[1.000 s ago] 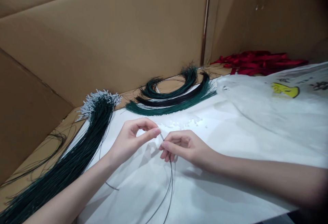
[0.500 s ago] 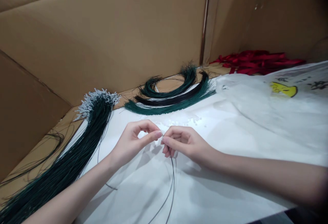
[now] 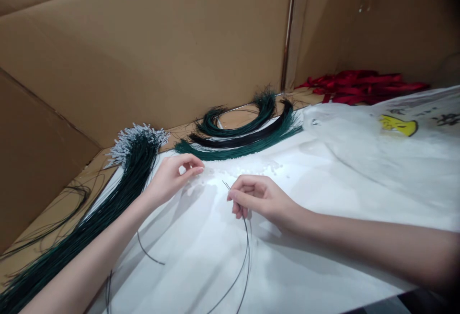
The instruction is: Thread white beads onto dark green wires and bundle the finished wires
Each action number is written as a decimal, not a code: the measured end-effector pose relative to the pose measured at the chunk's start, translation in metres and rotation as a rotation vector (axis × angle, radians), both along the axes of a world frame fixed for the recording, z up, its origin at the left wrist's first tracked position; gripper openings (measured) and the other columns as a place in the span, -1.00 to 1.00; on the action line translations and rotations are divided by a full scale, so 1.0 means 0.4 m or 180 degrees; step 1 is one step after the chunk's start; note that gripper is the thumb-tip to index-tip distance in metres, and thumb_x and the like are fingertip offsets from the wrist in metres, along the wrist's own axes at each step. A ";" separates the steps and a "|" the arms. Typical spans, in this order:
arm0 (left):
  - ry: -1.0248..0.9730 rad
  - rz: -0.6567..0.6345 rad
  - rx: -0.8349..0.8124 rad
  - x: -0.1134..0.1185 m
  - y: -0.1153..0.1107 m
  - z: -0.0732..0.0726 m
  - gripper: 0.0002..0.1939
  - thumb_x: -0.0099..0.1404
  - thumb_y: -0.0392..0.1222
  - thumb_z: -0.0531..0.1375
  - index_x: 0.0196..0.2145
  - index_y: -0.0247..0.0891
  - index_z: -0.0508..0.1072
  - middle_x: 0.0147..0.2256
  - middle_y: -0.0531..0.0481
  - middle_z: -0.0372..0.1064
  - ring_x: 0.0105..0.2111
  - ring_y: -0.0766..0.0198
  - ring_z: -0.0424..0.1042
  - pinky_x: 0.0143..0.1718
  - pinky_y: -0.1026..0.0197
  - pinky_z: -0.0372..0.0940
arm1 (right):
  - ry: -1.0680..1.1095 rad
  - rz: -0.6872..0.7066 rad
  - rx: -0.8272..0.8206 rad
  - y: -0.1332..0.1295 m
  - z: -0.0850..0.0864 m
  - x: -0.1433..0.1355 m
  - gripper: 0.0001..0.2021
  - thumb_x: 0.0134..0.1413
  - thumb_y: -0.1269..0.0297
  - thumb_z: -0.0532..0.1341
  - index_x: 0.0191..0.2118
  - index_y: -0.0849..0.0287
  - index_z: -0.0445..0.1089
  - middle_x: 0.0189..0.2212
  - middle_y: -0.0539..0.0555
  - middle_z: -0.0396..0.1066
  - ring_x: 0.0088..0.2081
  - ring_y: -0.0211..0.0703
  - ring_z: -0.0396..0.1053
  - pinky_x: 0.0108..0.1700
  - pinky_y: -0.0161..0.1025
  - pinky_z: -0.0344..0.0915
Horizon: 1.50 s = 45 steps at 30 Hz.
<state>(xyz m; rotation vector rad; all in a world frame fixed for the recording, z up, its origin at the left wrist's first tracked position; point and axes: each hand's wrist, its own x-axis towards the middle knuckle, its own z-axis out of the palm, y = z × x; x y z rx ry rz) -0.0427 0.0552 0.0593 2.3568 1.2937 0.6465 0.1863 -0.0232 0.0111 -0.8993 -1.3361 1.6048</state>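
Observation:
My right hand (image 3: 257, 196) pinches two thin dark cords (image 3: 247, 252) between thumb and fingers. Their short tips poke out past the thumb toward the left, and the long ends hang down over the white sheet (image 3: 305, 266). My left hand (image 3: 179, 173) is apart from the cords, over the sheet's far side. Its thumb and forefinger are drawn nearly together; anything between them is too small to make out. Tiny white beads (image 3: 275, 168) are scattered near both hands, hard to see against the white.
A long bundle of dark green cords (image 3: 118, 208) with white-beaded ends (image 3: 134, 139) lies at left. Curved green and black cord bundles (image 3: 240, 141) lie behind my hands. Red ribbons (image 3: 366, 86) and a clear plastic bag (image 3: 359, 146) are at right. Cardboard walls (image 3: 179, 50) stand behind.
My left hand has left the cord tips and moved left and away from me, toward the beads. My right hand stays in place, still pinching the cords, whose tips now show.

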 end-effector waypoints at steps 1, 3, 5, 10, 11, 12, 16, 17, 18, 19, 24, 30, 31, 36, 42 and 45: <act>0.0242 -0.0049 -0.0015 -0.011 0.014 -0.007 -0.77 0.26 -0.03 0.23 -0.34 -0.25 0.56 -0.36 -0.04 0.53 -0.38 0.23 0.41 -0.41 0.29 0.20 | -0.0007 -0.0005 -0.0024 0.000 0.000 0.001 -0.79 0.15 0.18 0.29 -0.39 0.21 0.40 -0.54 0.01 0.45 -0.50 -0.31 0.37 -0.46 -0.37 0.22; 0.0505 -0.0114 -0.0061 -0.026 0.032 -0.021 -0.79 0.23 -0.05 0.26 -0.37 -0.24 0.56 -0.40 -0.02 0.52 -0.41 0.25 0.41 -0.36 0.28 0.21 | -0.0014 -0.0004 -0.0067 0.000 0.000 0.002 -0.81 0.14 0.20 0.29 -0.39 0.21 0.41 -0.55 0.01 0.43 -0.51 -0.31 0.36 -0.47 -0.37 0.20; 0.0629 -0.0187 -0.0181 -0.030 0.039 -0.034 -0.81 0.21 -0.06 0.27 -0.38 -0.25 0.54 -0.42 0.00 0.51 -0.42 0.26 0.41 -0.31 0.27 0.22 | -0.0018 0.0010 -0.0108 0.000 0.001 0.002 -0.82 0.12 0.20 0.30 -0.38 0.22 0.43 -0.57 0.00 0.43 -0.52 -0.31 0.34 -0.48 -0.37 0.19; 0.0693 -0.0184 -0.0286 -0.018 0.035 -0.056 -0.84 0.21 -0.11 0.27 -0.39 -0.26 0.52 -0.48 0.05 0.45 -0.47 0.30 0.37 -0.35 0.30 0.17 | -0.0006 0.0068 -0.0137 0.003 0.000 0.002 -0.82 0.11 0.20 0.31 -0.34 0.21 0.42 -0.60 -0.02 0.41 -0.55 -0.31 0.33 -0.50 -0.37 0.20; 0.0708 -0.0174 -0.0260 -0.015 0.033 -0.058 -0.84 0.21 -0.11 0.26 -0.41 -0.26 0.51 -0.51 0.06 0.43 -0.49 0.31 0.34 -0.36 0.30 0.16 | -0.0011 0.0079 -0.0127 0.003 0.000 0.002 -0.83 0.11 0.20 0.31 -0.34 0.21 0.42 -0.60 -0.02 0.40 -0.55 -0.32 0.33 -0.50 -0.37 0.20; 0.0696 -0.0174 -0.0247 -0.012 0.030 -0.059 -0.82 0.22 -0.10 0.25 -0.42 -0.27 0.50 -0.52 0.06 0.42 -0.50 0.31 0.32 -0.38 0.30 0.15 | -0.0022 0.0084 -0.0123 0.003 0.001 0.002 -0.83 0.11 0.20 0.30 -0.34 0.21 0.42 -0.60 -0.03 0.40 -0.55 -0.32 0.32 -0.50 -0.37 0.19; 0.0036 -0.0420 -0.0509 0.004 0.007 -0.049 -0.81 0.28 -0.11 0.22 -0.38 -0.29 0.48 -0.42 -0.01 0.46 -0.40 0.28 0.37 -0.35 0.29 0.21 | -0.0052 0.0050 -0.0076 -0.001 0.005 0.006 -0.83 0.12 0.21 0.29 -0.37 0.20 0.41 -0.63 -0.05 0.36 -0.57 -0.33 0.30 -0.52 -0.39 0.17; -0.0239 -0.0520 -0.0612 0.011 -0.003 -0.044 -0.82 0.28 -0.11 0.23 -0.37 -0.29 0.48 -0.39 -0.03 0.47 -0.37 0.27 0.39 -0.32 0.28 0.24 | -0.0057 0.0041 -0.0038 -0.002 0.006 0.007 -0.83 0.13 0.21 0.29 -0.38 0.20 0.41 -0.63 -0.05 0.36 -0.57 -0.34 0.30 -0.52 -0.39 0.16; -0.0499 -0.0618 -0.0718 0.018 -0.014 -0.039 -0.82 0.28 -0.11 0.24 -0.35 -0.30 0.49 -0.37 -0.04 0.47 -0.34 0.26 0.41 -0.28 0.26 0.27 | -0.0058 0.0031 0.0007 -0.003 0.007 0.007 -0.82 0.14 0.20 0.29 -0.38 0.20 0.41 -0.63 -0.05 0.35 -0.57 -0.34 0.29 -0.52 -0.40 0.16; -0.0732 -0.0710 -0.0818 0.026 -0.025 -0.033 -0.82 0.27 -0.11 0.26 -0.35 -0.30 0.50 -0.36 -0.05 0.48 -0.34 0.26 0.42 -0.25 0.25 0.30 | -0.0063 0.0016 0.0049 -0.004 0.008 0.008 -0.82 0.14 0.20 0.29 -0.38 0.20 0.41 -0.62 -0.05 0.35 -0.57 -0.34 0.29 -0.52 -0.40 0.16; -0.1397 -0.0906 -0.1257 0.058 -0.073 -0.014 -0.92 0.24 -0.20 0.32 -0.34 -0.27 0.55 -0.35 -0.04 0.49 -0.34 0.29 0.46 -0.26 0.27 0.34 | -0.0041 -0.0012 0.0181 -0.009 0.011 0.006 -0.80 0.13 0.18 0.31 -0.39 0.20 0.42 -0.60 -0.06 0.33 -0.54 -0.34 0.29 -0.50 -0.39 0.20; -0.1929 -0.0879 -0.1545 0.057 -0.076 -0.031 -0.92 0.23 -0.23 0.34 -0.38 -0.29 0.55 -0.39 -0.03 0.47 -0.38 0.34 0.44 -0.31 0.32 0.35 | -0.0007 0.0059 0.0213 -0.013 0.019 0.003 -0.78 0.10 0.16 0.32 -0.40 0.20 0.40 -0.60 -0.07 0.32 -0.54 -0.36 0.28 -0.49 -0.38 0.22; -0.1982 -0.0889 -0.1592 0.056 -0.074 -0.036 -0.92 0.22 -0.23 0.34 -0.38 -0.29 0.55 -0.39 -0.03 0.47 -0.38 0.33 0.44 -0.32 0.31 0.35 | -0.0010 0.0064 0.0223 -0.014 0.020 0.003 -0.78 0.10 0.16 0.32 -0.40 0.20 0.40 -0.61 -0.07 0.32 -0.55 -0.36 0.27 -0.48 -0.38 0.22; -0.2099 -0.0976 -0.1681 0.056 -0.068 -0.047 -0.94 0.21 -0.27 0.35 -0.38 -0.29 0.55 -0.39 -0.04 0.47 -0.37 0.32 0.44 -0.30 0.30 0.36 | -0.0112 0.0075 0.0276 -0.017 0.023 0.002 -0.80 0.09 0.19 0.32 -0.40 0.21 0.40 -0.61 -0.07 0.32 -0.54 -0.36 0.27 -0.45 -0.37 0.26; -0.2185 -0.1095 -0.1655 0.056 -0.064 -0.048 -0.99 0.22 -0.30 0.34 -0.36 -0.28 0.57 -0.38 -0.02 0.47 -0.37 0.35 0.46 -0.30 0.33 0.37 | -0.0201 0.0052 0.0341 -0.018 0.021 0.005 -0.84 0.11 0.24 0.31 -0.38 0.22 0.41 -0.60 -0.08 0.33 -0.54 -0.38 0.29 -0.43 -0.40 0.27; -0.2205 -0.1165 -0.1595 0.054 -0.062 -0.052 -0.99 0.23 -0.31 0.33 -0.34 -0.27 0.58 -0.36 -0.01 0.46 -0.36 0.36 0.46 -0.29 0.35 0.38 | -0.0190 0.0065 0.0353 -0.018 0.021 0.006 -0.84 0.14 0.26 0.29 -0.38 0.24 0.40 -0.60 -0.09 0.33 -0.54 -0.40 0.29 -0.43 -0.42 0.27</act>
